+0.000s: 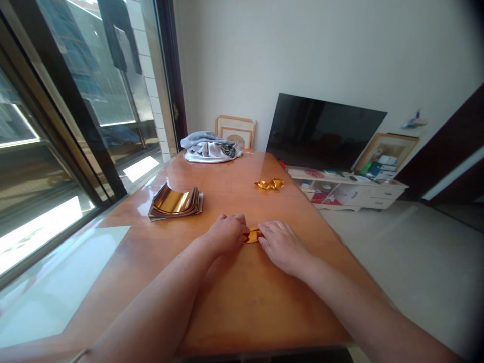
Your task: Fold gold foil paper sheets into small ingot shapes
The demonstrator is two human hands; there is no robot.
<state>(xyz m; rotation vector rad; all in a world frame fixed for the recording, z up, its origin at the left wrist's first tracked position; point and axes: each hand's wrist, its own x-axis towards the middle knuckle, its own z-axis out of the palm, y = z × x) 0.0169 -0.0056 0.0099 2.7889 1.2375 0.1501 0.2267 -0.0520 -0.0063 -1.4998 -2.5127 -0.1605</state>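
2 ends of gold strip (253,235) hidden

Clear wood right of the foil stack (176,202).

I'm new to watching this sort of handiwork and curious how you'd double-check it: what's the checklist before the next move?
1. Both hands at the piece: ok. The left hand is at one end of the small gold strip, the right hand at the other.
2. Strip down on the table: cannot tell; its underside is hidden.
3. Firm pinch at both ends: cannot tell; the fingers cover them.
4. Gold-topped stack out of the hands' way: ok, apart on the left.
5. Crinkled gold piece clear of the fingers: ok, farther up the table.
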